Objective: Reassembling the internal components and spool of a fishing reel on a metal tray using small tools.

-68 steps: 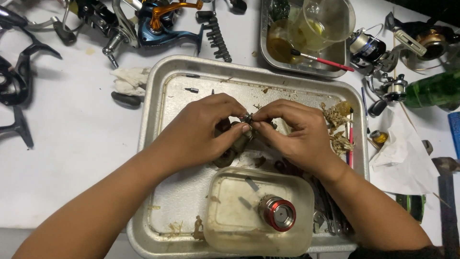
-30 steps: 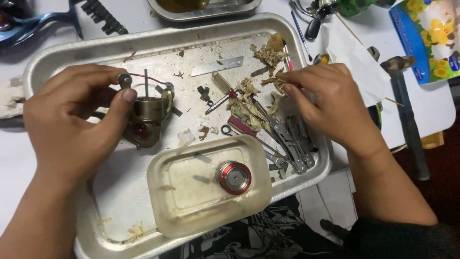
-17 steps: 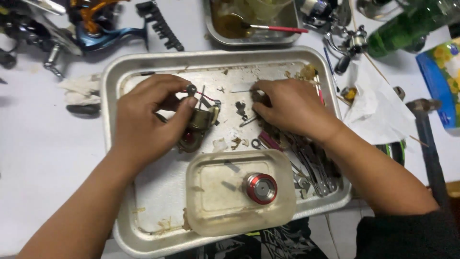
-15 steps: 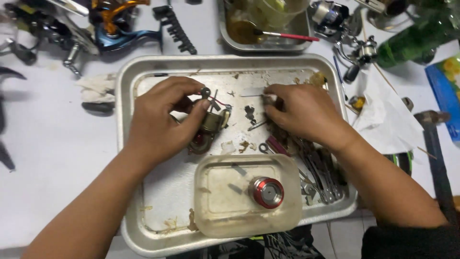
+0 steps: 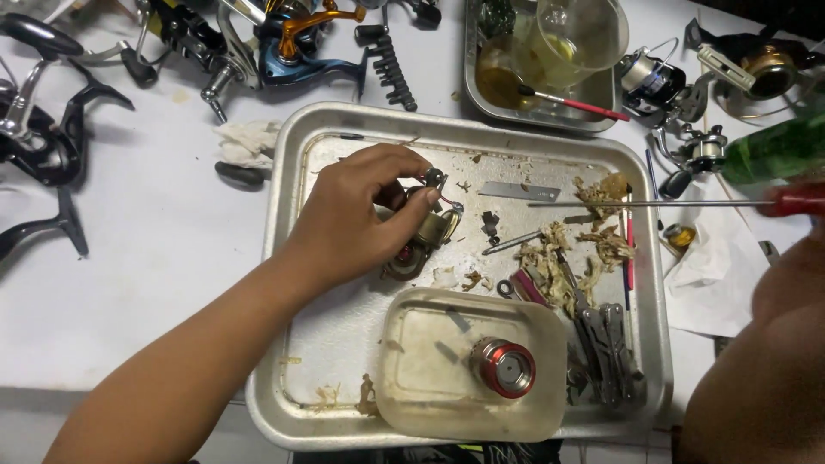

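My left hand (image 5: 352, 219) grips a small brass-coloured fishing reel body (image 5: 427, 234) and holds it just above the floor of a large metal tray (image 5: 277, 258). My right hand (image 5: 795, 288) shows only at the right edge. It holds a long screwdriver (image 5: 653, 204) by its red handle, and the thin shaft reaches left over the tray, its tip apart from the reel body. Small screws, a washer and a flat metal strip (image 5: 518, 192) lie on the tray between the two hands.
A cloudy plastic tub (image 5: 430, 404) with a red spool (image 5: 504, 368) stands in the tray's front. Folding pliers (image 5: 606, 348) and dirty debris lie at its right. Behind are a smaller tray (image 5: 481, 60) with a cup, several reels (image 5: 292, 34), a green bottle (image 5: 773, 146) and tissue (image 5: 713, 275).
My right hand has left the tray's middle and drawn back to the right edge, now with the red-handled screwdriver. My left hand still holds the reel body in about the same place.
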